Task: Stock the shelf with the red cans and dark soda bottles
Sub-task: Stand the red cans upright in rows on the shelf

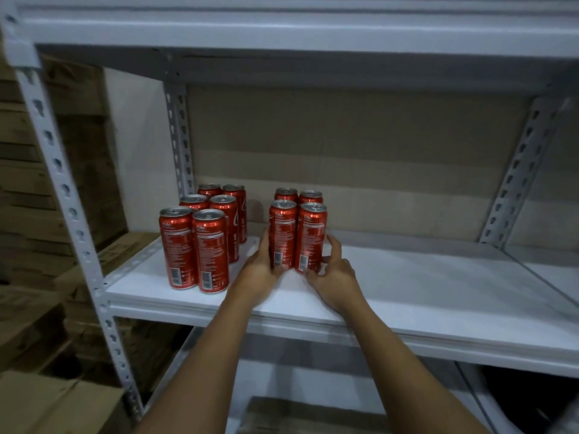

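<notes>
My left hand (261, 267) and right hand (332, 270) curl fingers round the two front tall red aluminium cans (297, 238), mid white metal shelf (438, 296). Likely full: heavy, rigid, slick. I'd grip low on the sidewalls.

One head-worn camera looks forward and slightly down from close in front of the white shelf (407, 296), its wide view bending the uprights.
</notes>
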